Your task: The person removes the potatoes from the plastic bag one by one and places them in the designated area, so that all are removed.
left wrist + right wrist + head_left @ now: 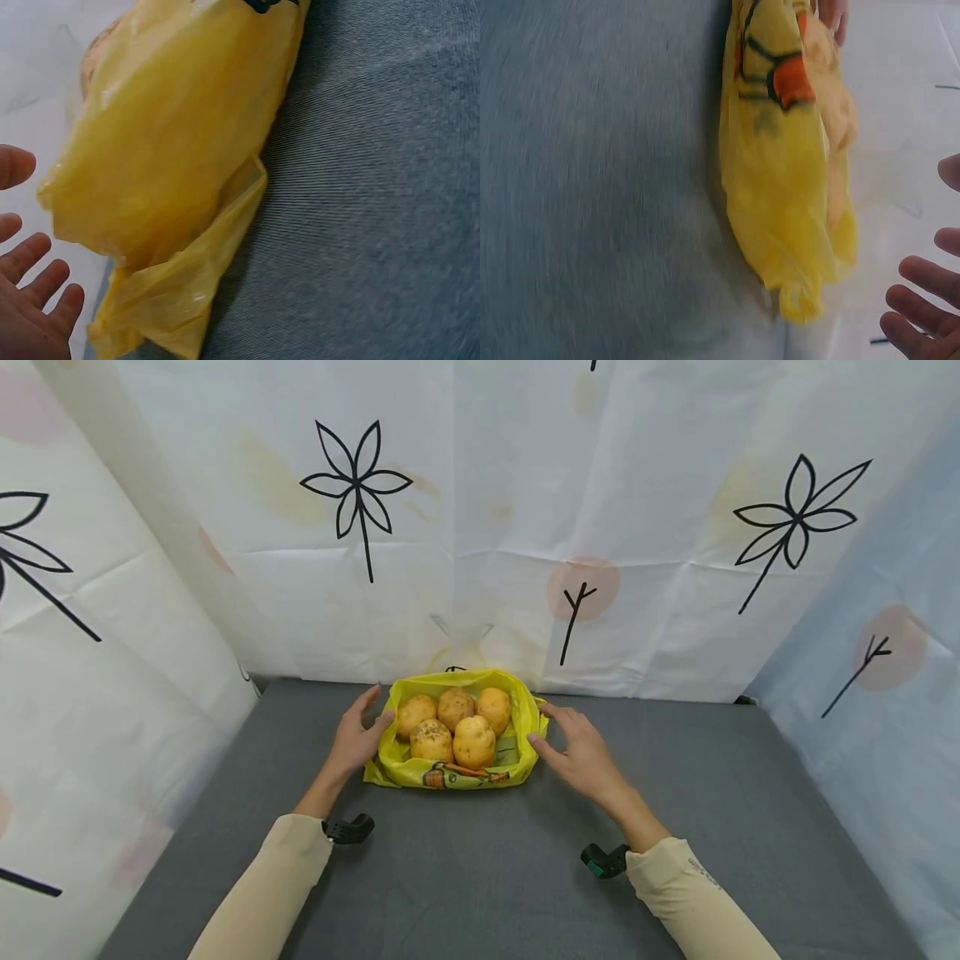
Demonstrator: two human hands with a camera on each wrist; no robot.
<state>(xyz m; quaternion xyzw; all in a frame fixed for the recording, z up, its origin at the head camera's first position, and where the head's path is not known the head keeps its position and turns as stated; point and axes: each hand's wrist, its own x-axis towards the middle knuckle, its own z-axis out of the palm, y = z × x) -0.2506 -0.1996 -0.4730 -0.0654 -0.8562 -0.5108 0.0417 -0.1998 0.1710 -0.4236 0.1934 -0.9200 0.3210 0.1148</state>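
Note:
A yellow plastic bag (390, 770) with its mouth spread wide lies near the back of the grey table. Several potatoes (474, 742) sit inside it, and an orange and black print marks its front side. My left hand (356, 739) is at the bag's left side, fingers spread and thumb near the rim. On the other side, my right hand (581, 750) is held with relaxed fingers close by the bag's right edge. In the left wrist view the fingers (28, 255) stand beside the yellow plastic. Extended fingers (922, 304) also show in the right wrist view, apart from the bag's knotted corner.
The grey tabletop (465, 877) stretches in front of the bag and to both sides. Right behind the bag hangs a white cloth (480, 510) with flower prints, and similar cloth encloses the left and right. Black bands (349, 829) are worn on both wrists.

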